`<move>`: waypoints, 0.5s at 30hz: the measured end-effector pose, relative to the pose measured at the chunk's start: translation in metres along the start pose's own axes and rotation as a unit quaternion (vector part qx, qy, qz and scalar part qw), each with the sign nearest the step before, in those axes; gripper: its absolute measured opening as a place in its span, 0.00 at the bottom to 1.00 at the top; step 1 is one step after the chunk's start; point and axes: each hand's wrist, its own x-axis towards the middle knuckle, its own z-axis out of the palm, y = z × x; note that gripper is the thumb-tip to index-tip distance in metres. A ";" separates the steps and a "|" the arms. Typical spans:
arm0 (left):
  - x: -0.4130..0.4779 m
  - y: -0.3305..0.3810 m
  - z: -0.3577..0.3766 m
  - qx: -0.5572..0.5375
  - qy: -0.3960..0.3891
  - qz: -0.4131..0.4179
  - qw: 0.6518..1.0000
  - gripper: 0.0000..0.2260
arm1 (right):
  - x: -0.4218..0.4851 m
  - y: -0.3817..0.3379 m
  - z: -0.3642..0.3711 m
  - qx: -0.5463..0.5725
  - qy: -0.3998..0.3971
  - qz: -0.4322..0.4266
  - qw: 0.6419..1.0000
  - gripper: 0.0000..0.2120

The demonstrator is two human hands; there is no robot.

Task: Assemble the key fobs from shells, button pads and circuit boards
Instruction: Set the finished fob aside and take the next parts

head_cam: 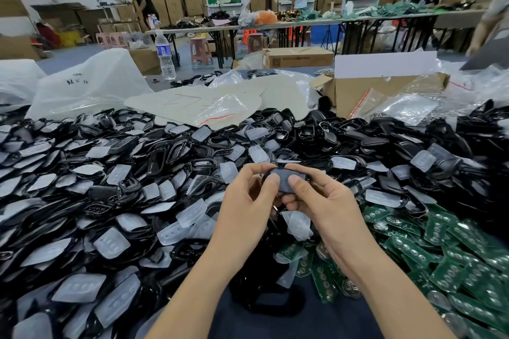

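Both hands hold one black key fob shell (285,178) above the pile, at the centre of the view. My left hand (248,198) grips its left end, thumb pressed on the top face. My right hand (316,198) grips the right end, its thumb also on the face. Black shells (165,151) and translucent white button pads (111,242) are heaped across the table to the left and behind. Green circuit boards (446,261) lie piled at the lower right. The underside of the held shell is hidden by my fingers.
White plastic bags (82,85), a pale sheet (192,102) and an open cardboard box (385,88) sit behind the pile. A water bottle (165,55) stands at the far edge. Beyond are long tables, stools, stacked cartons and several people.
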 end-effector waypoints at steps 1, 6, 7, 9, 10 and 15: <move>0.000 0.000 0.000 0.002 0.006 0.006 1.000 0.03 | 0.000 -0.001 0.000 0.019 -0.001 0.005 1.000 0.08; 0.001 0.001 0.000 -0.023 0.025 -0.001 0.999 0.04 | -0.003 -0.005 0.001 0.103 -0.005 0.041 0.994 0.15; 0.001 0.001 0.000 -0.025 0.026 -0.002 0.999 0.04 | -0.003 -0.006 0.002 0.106 -0.004 0.042 0.993 0.15; 0.001 0.002 0.000 -0.022 0.027 0.002 0.999 0.04 | -0.003 -0.006 0.002 0.103 -0.002 0.040 0.994 0.14; 0.001 0.002 0.000 -0.018 0.027 0.006 0.999 0.04 | -0.003 -0.006 0.002 0.097 -0.001 0.037 0.995 0.13; -0.001 0.003 0.001 -0.002 0.025 0.018 1.000 0.04 | -0.001 -0.003 0.001 0.073 0.009 0.029 0.997 0.10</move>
